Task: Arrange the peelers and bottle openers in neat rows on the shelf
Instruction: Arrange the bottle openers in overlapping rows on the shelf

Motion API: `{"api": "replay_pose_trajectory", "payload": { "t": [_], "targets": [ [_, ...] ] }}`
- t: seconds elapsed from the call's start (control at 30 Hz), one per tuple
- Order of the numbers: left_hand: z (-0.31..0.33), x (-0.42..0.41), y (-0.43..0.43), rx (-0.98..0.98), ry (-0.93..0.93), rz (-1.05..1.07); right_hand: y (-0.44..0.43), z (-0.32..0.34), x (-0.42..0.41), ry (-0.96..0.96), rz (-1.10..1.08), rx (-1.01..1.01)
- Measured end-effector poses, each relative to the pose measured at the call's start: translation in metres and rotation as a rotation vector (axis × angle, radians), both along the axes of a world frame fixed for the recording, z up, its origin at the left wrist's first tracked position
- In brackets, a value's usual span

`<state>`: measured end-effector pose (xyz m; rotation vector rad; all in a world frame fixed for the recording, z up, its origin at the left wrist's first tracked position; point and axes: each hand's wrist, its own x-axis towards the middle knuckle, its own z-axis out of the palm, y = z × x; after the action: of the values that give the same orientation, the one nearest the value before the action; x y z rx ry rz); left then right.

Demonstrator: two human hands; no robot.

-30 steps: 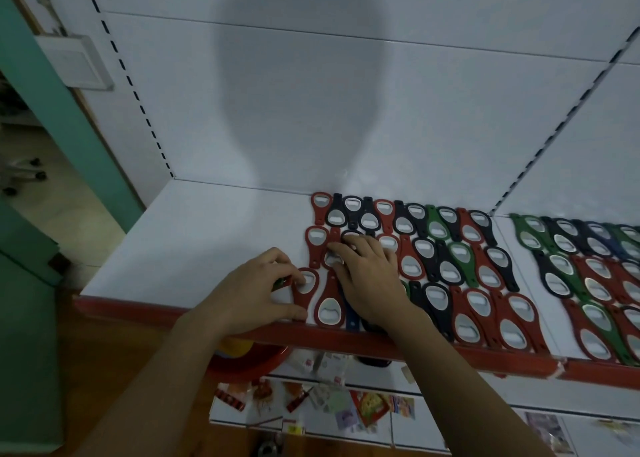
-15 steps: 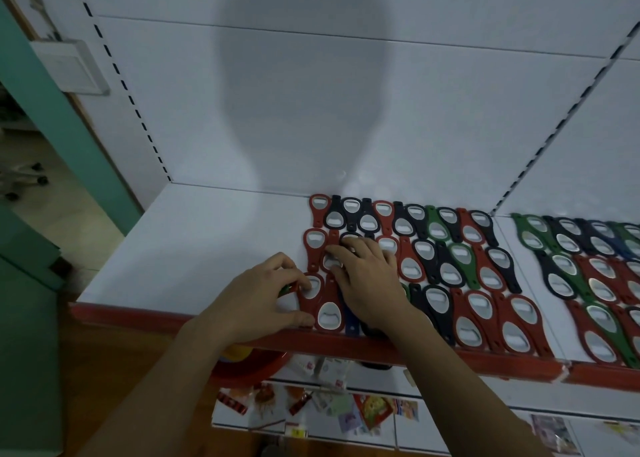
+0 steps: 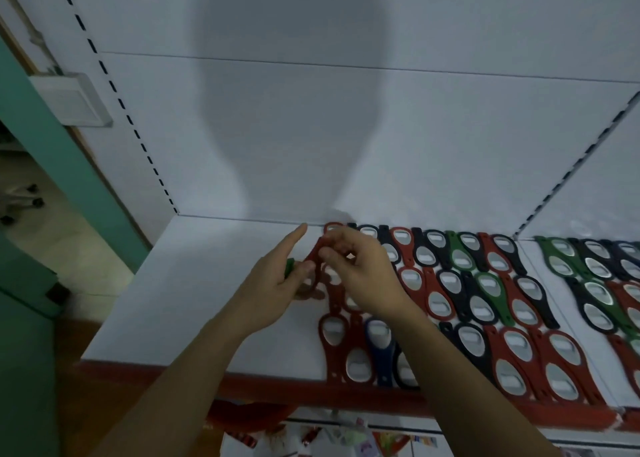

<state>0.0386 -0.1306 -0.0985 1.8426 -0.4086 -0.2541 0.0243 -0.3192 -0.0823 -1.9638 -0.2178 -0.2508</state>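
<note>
Rows of red, black, green and blue bottle openers (image 3: 481, 293) lie on the white shelf (image 3: 207, 283), filling its right part. My right hand (image 3: 360, 273) pinches a red bottle opener (image 3: 317, 252) and holds it lifted just above the left end of the rows. My left hand (image 3: 277, 280) is beside it, its index finger stretched out, and it holds a green item (image 3: 289, 267) that is mostly hidden by the fingers. Both hands are blurred by motion.
The left half of the shelf is bare white. A red strip (image 3: 277, 384) runs along the front edge. A second section (image 3: 595, 283) with more openers continues to the right. A lower shelf with packets (image 3: 346, 436) shows beneath. A green wall (image 3: 52, 144) stands at left.
Both hands have lifted off the front rows and moved toward the back. My right hand was flat on the openers and now pinches a red one in the air.
</note>
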Motion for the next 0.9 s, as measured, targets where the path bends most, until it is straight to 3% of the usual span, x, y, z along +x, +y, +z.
{"api": "replay_pose_trajectory", "payload": {
  "t": [0.07,0.13,0.23,0.5,0.63,0.9],
  "targets": [
    [-0.003,0.016,0.009,0.139,-0.059,0.146,-0.003,0.002,0.023,0.072,-0.053,0.057],
    [-0.007,0.034,0.024,0.328,-0.231,0.244,-0.005,0.002,0.050,0.117,-0.087,-0.121],
    [-0.013,0.058,0.039,0.481,-0.381,0.141,0.005,-0.003,0.082,0.131,-0.058,-0.369],
    [-0.028,0.095,0.026,0.644,-0.405,-0.166,-0.012,-0.020,0.083,0.025,-0.237,-0.563],
    [-0.030,0.101,0.017,0.651,-0.474,-0.216,-0.022,-0.032,0.060,0.071,-0.166,-0.747],
    [-0.032,0.108,-0.002,0.613,-0.533,-0.228,-0.023,-0.039,0.058,0.077,-0.199,-0.792]
  ]
}}
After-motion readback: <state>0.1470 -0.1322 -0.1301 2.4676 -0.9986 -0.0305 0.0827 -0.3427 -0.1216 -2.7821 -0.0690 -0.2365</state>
